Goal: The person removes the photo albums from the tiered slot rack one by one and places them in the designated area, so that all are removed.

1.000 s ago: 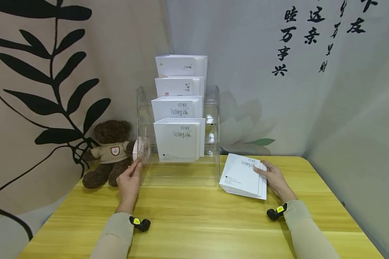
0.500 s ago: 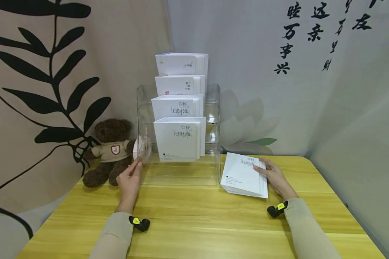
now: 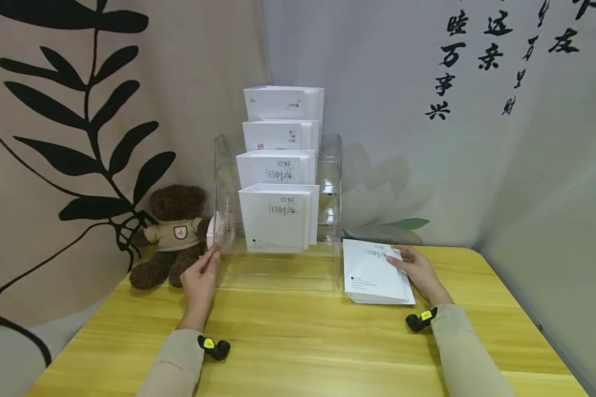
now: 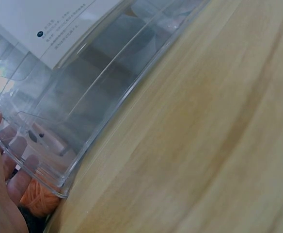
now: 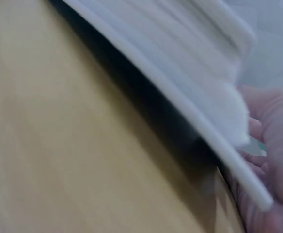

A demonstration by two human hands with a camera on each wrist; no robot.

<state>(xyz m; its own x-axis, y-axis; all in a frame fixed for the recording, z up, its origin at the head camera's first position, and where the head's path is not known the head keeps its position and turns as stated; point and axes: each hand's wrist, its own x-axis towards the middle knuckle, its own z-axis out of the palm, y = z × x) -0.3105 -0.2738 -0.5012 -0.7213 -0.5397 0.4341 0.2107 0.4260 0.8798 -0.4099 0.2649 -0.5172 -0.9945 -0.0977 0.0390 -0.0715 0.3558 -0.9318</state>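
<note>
The white booklet point(image 3: 372, 273) had turned squarer since the earlier frame, lying just right of the clear rack point(image 3: 280, 271), partly raised off the table point(image 3: 303, 342). The right hand point(image 3: 422, 274) pinched its right edge, thumb on the cover; the left hand point(image 3: 200, 280) pinched the rack's left side.

A: Surface?
B: Yellow wood-grain table point(image 3: 303, 344), far-right corner rounded.
A: Directly on it?
B: Clear tiered display rack point(image 3: 280, 277), upright, toward the back. Brown teddy bear point(image 3: 175, 237) seated just left. White book point(image 3: 372, 273) right of rack: contact with table unclear.
</note>
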